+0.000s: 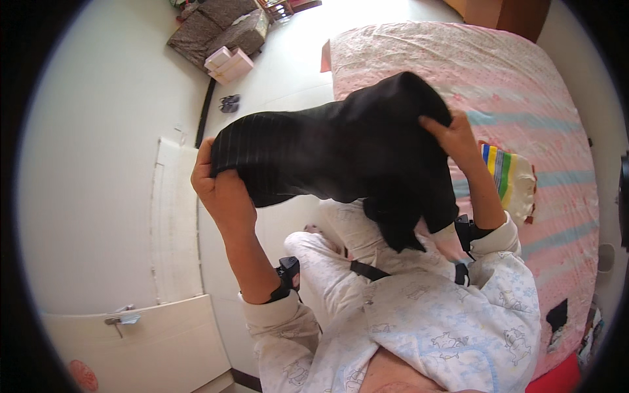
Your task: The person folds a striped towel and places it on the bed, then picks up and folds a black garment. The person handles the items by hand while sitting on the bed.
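Note:
A black garment [314, 152] with thin pale stripes at its left end is stretched in the air in front of me. My left hand [211, 174] grips the striped end, its fingers partly hidden by the cloth. At the other end, my right hand [452, 135] pinches the black fabric with the thumb in front. A loose flap of the garment hangs down on the right, over my patterned white trousers. Which kind of garment it is, I cannot tell.
To the right stands a bed with a pink floral sheet [555, 206], bearing a folded striped cloth [511, 177]. Pale boxes [230, 66] lie by a brown sofa [216, 27]. Shoes [229, 103] rest on the floor. A door [147, 339] is at lower left.

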### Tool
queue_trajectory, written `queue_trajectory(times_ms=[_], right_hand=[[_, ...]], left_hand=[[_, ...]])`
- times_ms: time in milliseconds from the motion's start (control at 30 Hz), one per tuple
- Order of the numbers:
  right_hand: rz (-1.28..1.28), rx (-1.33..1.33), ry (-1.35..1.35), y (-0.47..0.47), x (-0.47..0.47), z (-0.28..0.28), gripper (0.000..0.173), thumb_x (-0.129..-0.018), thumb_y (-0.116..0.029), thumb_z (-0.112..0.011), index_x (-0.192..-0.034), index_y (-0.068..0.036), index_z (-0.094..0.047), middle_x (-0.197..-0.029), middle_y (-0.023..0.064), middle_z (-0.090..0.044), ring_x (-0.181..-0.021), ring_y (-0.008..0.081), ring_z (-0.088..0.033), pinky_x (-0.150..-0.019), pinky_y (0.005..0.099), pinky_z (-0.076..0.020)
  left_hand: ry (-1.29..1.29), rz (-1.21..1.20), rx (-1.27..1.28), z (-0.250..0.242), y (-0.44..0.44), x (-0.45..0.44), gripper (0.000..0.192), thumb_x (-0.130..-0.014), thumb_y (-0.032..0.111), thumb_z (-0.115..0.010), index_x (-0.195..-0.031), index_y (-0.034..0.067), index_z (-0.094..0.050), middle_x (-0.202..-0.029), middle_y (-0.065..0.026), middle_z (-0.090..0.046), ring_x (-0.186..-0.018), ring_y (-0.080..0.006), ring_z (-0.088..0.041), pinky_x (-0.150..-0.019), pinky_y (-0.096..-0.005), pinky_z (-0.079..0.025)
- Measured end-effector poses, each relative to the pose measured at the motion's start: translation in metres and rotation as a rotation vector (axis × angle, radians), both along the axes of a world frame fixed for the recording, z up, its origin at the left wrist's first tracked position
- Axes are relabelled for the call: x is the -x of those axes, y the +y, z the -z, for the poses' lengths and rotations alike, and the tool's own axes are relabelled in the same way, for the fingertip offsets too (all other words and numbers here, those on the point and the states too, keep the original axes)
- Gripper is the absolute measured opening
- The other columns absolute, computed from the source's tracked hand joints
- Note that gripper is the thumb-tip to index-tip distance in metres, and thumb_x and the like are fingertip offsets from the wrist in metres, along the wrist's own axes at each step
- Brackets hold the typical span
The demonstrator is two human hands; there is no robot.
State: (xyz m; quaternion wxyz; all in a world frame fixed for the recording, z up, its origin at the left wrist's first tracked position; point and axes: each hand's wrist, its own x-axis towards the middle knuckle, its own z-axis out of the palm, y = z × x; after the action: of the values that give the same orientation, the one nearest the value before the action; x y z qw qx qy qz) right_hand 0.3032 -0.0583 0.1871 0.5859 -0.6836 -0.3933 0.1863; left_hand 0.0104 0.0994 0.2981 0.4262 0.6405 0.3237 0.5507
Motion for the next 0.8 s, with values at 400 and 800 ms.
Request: queue_trajectory(times_ms=[400,800], right_hand=[[-0.12,-0.039,-0.512,0.003,0.123,0.077,0.059,-0.076,-0.013,-0.075,-0.129,0.0,-0.054,-0.124,0.0205,-0.057,-0.115,0.038,-0.053,-0.1,0.0431,-0.0414],[0.116,-0.418,-0.532,0.01,0.083,0.045,0.039,-0.078,-0.004,-0.07,-0.116,0.0,-0.06,-0.11,0.0197,-0.064,-0.097,0.0367,-0.061,-0.086,0.0414,-0.0474]], left_hand=[[-0.035,0.062,-0.056,-0.014,0.002,0.004,0.035,-0.091,-0.002,-0.048,-0.125,0.0,-0.054,-0.11,-0.0091,-0.065,-0.096,-0.017,-0.066,-0.084,-0.0281,-0.054],[0.745,-0.141,-0.693,-0.036,-0.004,-0.013,0.043,-0.09,-0.003,-0.046,-0.133,0.003,-0.05,-0.142,-0.0074,-0.043,-0.119,-0.0189,-0.054,-0.1,-0.0298,-0.048]])
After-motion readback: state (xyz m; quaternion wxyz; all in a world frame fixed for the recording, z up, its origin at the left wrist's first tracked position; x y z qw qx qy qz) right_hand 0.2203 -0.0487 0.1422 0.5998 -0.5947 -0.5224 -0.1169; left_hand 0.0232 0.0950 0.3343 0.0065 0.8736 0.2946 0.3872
